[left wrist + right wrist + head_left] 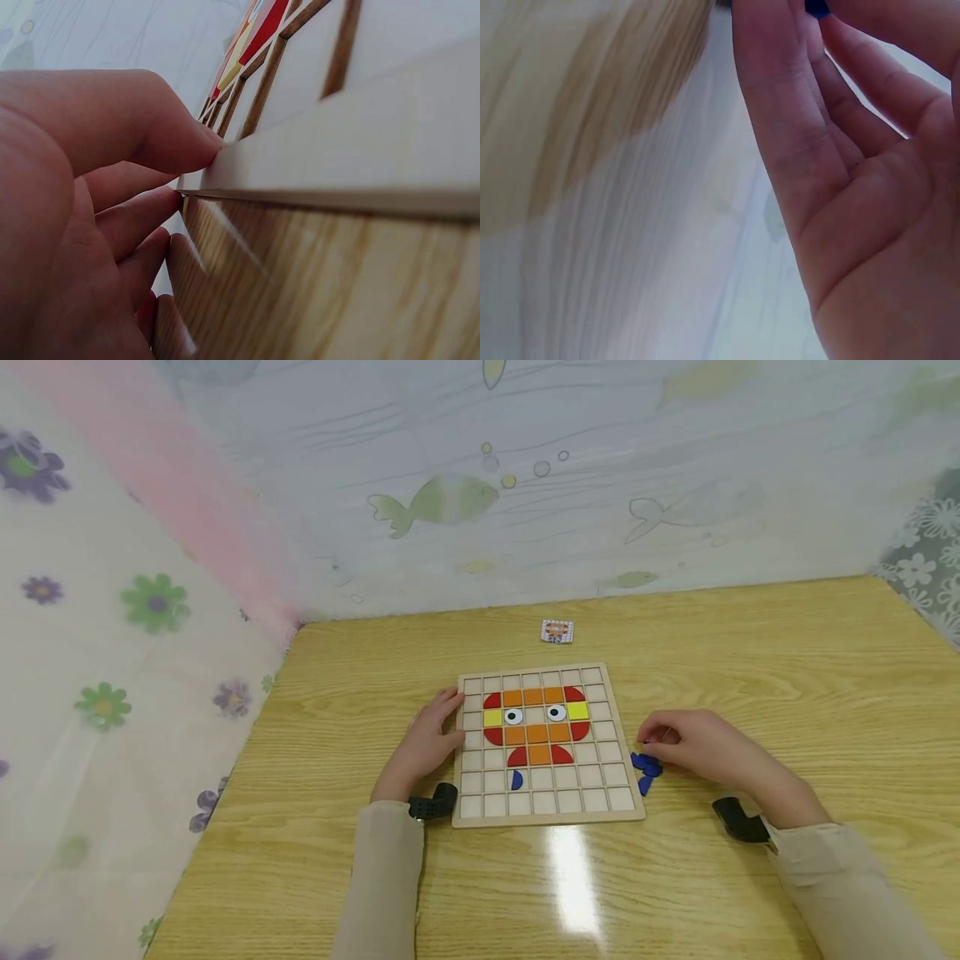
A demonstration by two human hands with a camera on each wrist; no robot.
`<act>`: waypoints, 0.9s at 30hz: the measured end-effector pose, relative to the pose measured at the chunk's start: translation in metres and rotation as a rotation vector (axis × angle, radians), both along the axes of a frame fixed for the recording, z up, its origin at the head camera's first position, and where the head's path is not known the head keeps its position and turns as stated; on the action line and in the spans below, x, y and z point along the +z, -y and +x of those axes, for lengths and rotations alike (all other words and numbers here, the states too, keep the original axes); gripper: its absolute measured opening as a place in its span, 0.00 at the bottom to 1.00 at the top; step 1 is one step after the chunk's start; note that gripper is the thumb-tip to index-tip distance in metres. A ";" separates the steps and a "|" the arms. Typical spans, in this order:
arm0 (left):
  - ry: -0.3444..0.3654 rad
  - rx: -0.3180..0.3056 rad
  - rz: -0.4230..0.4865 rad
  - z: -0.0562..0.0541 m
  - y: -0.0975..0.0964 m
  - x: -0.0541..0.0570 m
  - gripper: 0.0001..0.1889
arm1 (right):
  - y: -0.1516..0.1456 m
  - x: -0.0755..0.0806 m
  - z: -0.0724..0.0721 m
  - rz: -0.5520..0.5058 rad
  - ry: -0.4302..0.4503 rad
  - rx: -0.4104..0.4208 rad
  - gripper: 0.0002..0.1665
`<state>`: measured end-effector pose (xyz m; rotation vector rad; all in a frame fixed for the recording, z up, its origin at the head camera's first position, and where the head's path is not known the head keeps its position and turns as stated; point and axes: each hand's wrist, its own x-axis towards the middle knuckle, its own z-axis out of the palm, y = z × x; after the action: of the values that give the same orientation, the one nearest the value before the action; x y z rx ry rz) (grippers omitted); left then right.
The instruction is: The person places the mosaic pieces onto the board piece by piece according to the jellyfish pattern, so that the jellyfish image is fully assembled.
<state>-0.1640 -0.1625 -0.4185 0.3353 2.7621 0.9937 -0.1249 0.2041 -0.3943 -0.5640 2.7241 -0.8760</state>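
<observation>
A wooden grid board (551, 817) lies on the table, with red, orange and yellow pieces and two round eye pieces in its cells. One blue half-round piece (517, 780) sits in a lower cell. My left hand (427, 745) rests at the board's left edge; its thumb (176, 139) and fingertips touch the rim in the left wrist view. Just off the board's right side, my right hand (697, 742) is over a small pile of blue pieces (647, 765). Between its thumb and index finger a blue piece (817, 7) is pinched, mostly hidden.
A small printed pattern card (557, 631) lies behind the board on the wooden table (360, 668). Curtains with fish and flower prints hang along the back and left sides. Each wrist wears a black camera mount (738, 820).
</observation>
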 end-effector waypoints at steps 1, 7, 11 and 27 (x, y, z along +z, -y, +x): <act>-0.002 -0.004 -0.002 0.000 0.000 0.000 0.32 | 0.003 0.001 0.000 -0.009 0.002 0.001 0.04; 0.007 0.001 -0.004 0.000 0.000 0.000 0.32 | 0.023 0.005 -0.001 -0.045 0.028 0.007 0.04; 0.010 0.007 -0.005 0.001 0.000 0.001 0.31 | 0.037 0.006 -0.003 -0.054 0.020 0.034 0.03; 0.041 0.024 -0.003 0.000 0.000 0.000 0.31 | 0.086 0.008 -0.007 -0.055 0.008 0.151 0.05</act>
<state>-0.1642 -0.1626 -0.4182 0.2789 2.7363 0.9912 -0.1320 0.1183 -0.3862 -0.7642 2.6169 -0.9143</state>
